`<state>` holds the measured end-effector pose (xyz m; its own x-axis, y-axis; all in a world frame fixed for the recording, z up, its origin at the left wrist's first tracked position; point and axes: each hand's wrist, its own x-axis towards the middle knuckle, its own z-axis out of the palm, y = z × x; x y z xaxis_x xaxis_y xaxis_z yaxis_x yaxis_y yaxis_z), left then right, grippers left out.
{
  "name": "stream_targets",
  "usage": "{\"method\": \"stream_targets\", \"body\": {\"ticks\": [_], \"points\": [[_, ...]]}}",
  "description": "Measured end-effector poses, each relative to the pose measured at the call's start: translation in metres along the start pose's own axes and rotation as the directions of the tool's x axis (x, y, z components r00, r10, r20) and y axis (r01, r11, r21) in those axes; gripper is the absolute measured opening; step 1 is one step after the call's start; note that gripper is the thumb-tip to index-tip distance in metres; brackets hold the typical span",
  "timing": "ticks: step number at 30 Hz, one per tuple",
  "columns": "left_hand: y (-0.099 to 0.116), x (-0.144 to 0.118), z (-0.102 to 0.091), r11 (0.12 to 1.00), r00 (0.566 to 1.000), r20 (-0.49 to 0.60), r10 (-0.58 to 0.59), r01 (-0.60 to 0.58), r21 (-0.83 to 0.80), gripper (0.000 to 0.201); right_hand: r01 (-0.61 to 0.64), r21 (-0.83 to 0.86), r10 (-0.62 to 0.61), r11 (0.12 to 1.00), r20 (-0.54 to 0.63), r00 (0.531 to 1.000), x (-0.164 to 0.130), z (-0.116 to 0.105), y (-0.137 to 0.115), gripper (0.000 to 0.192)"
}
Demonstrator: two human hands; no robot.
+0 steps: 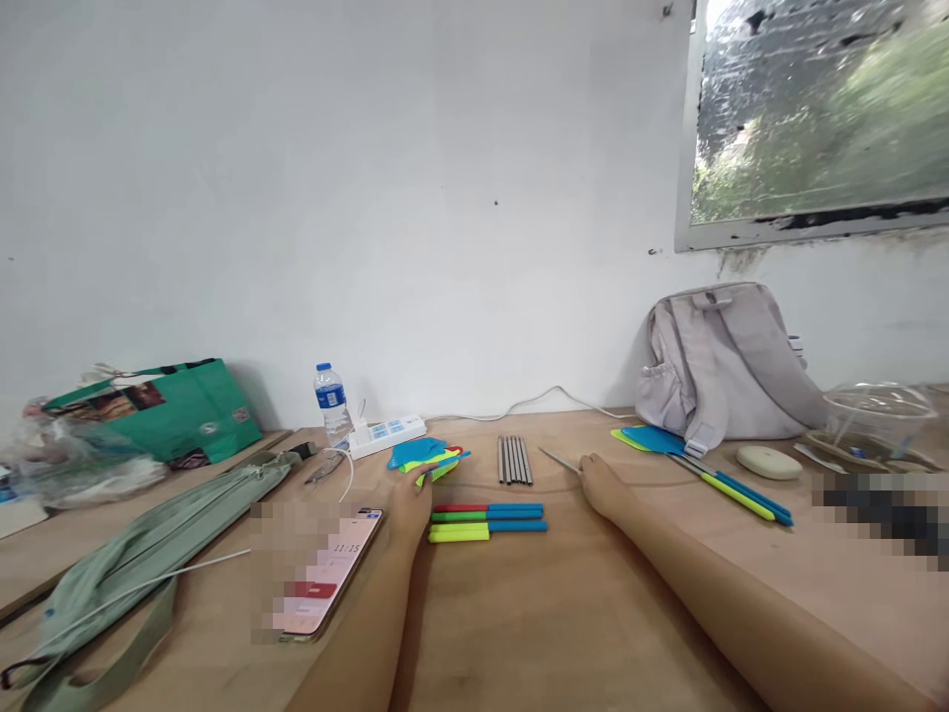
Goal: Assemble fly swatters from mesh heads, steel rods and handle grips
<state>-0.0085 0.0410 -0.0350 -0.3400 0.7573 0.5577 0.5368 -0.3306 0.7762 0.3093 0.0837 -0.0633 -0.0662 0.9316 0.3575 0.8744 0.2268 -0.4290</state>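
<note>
My left hand (410,502) is closed at the near edge of a small pile of flat plastic swatter heads (416,452) in blue, yellow-green and red. A thin blue swatter head (451,461), seen nearly edge-on, sticks out to the right from its fingers. My right hand (602,487) pinches a thin metal rod (558,459), whose free end points left. Between the hands lies a row of several metal rods (514,461). Nearer to me are coloured plastic handles (487,515) in red, green, yellow and blue, laid in rows.
Swatters (704,470) with blue and yellow heads lie right, before a grey backpack (731,361). A phone (333,574), a green strap bag (174,534), a water bottle (331,400) and a power strip (387,435) stand left. A clear plastic container (879,415) is far right.
</note>
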Motion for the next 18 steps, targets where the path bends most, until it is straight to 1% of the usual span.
{"method": "stream_targets", "body": {"ticks": [1,2,3,4,5,6,7,8,9,11,14,18], "points": [[0.003,-0.001,0.001,0.999,0.999,-0.035,-0.013,0.012,-0.036,0.016,-0.015,0.010,0.016,1.000,-0.014,1.000,-0.001,-0.003,0.003,0.019],[0.007,-0.002,0.002,0.994,0.997,-0.065,-0.043,0.036,-0.105,0.017,-0.028,0.024,0.028,0.999,-0.028,0.999,-0.003,-0.006,0.006,0.020],[0.011,-0.003,0.003,0.975,0.992,-0.084,-0.090,0.071,-0.211,0.022,-0.035,0.041,0.036,0.999,-0.040,0.999,-0.005,-0.009,0.008,0.021],[0.016,-0.004,0.005,0.933,0.985,-0.092,-0.143,0.103,-0.344,0.028,-0.037,0.055,0.040,0.998,-0.049,0.998,-0.009,-0.012,0.009,0.022],[0.021,-0.005,0.007,0.866,0.978,-0.077,-0.192,0.132,-0.483,0.033,-0.028,0.077,0.032,0.997,-0.058,0.998,-0.013,-0.016,0.010,0.022],[0.027,-0.007,0.008,0.779,0.972,-0.041,-0.232,0.160,-0.606,0.037,-0.004,0.112,0.012,0.994,-0.070,0.997,-0.018,-0.020,0.009,0.023],[0.033,-0.009,0.009,0.692,0.965,0.007,-0.260,0.191,-0.696,0.038,0.033,0.160,-0.020,0.987,-0.083,0.996,-0.024,-0.024,0.008,0.023],[0.039,-0.012,0.010,0.616,0.958,0.061,-0.279,0.227,-0.754,0.039,0.080,0.217,-0.061,0.973,-0.093,0.994,-0.032,-0.028,0.006,0.024],[0.046,-0.014,0.010,0.559,0.950,0.110,-0.294,0.264,-0.786,0.039,0.131,0.282,-0.107,0.950,-0.099,0.989,-0.040,-0.033,0.004,0.026],[0.058,-0.020,0.010,0.501,0.930,0.193,-0.314,0.335,-0.798,0.039,0.196,0.382,-0.187,0.903,-0.060,0.980,-0.056,-0.042,-0.002,0.030],[0.070,-0.029,0.011,0.502,0.904,0.269,-0.333,0.412,-0.760,0.038,0.219,0.451,-0.261,0.865,0.032,0.965,-0.076,-0.054,-0.011,0.033],[0.076,-0.036,0.012,0.514,0.867,0.336,-0.367,0.490,-0.704,0.039,0.251,0.465,-0.315,0.849,0.066,0.947,-0.085,-0.061,-0.018,0.032]]}}
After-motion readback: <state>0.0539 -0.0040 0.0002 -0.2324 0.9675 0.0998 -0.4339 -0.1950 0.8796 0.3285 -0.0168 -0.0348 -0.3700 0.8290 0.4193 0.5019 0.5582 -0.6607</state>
